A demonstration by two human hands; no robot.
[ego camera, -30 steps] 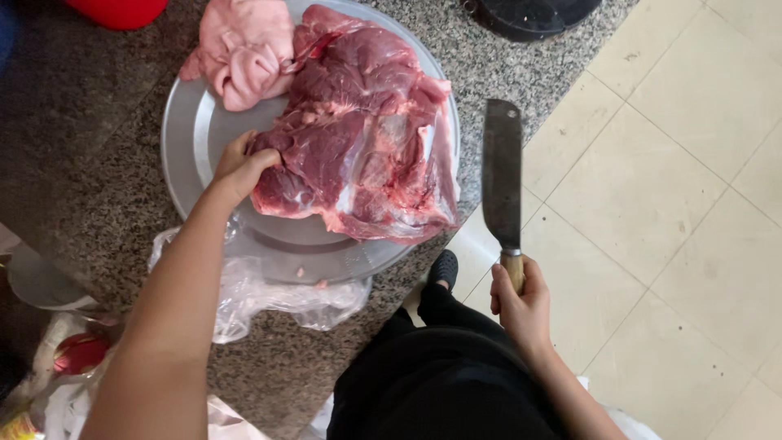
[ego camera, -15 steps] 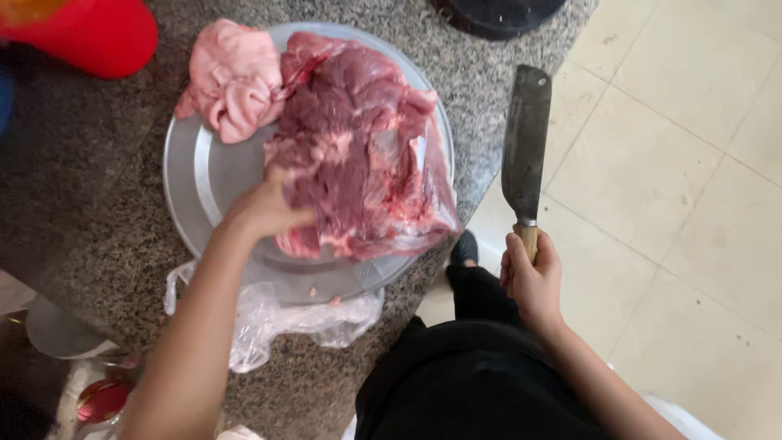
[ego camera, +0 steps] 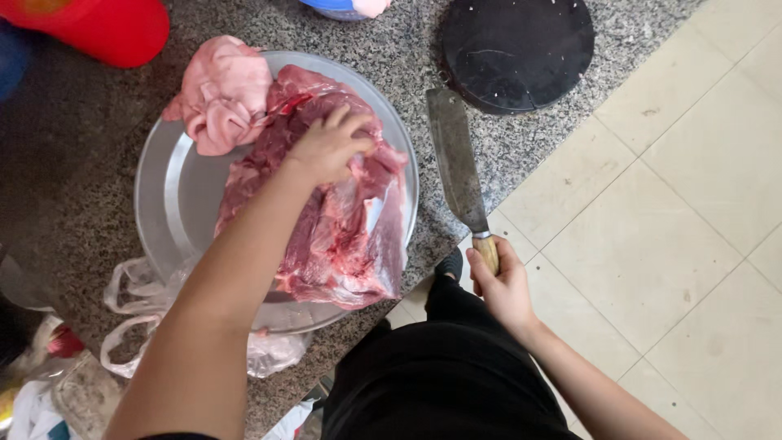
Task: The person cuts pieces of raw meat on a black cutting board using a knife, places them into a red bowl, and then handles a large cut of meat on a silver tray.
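While my left hand (ego camera: 330, 147) presses flat on the raw meat (ego camera: 326, 195) in the steel tray (ego camera: 175, 204) near the counter (ego camera: 81, 147) edge, steadying it, my right hand (ego camera: 505, 285) has its grip closed round the cleaver (ego camera: 456, 163).

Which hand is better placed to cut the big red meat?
Probably the right hand: it grips the cleaver beside the tray. The left hand presses on the meat.

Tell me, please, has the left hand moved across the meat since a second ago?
Yes. The left hand has slid from the near-left edge of the red meat slab up to its top, toward the far side of the round metal tray.
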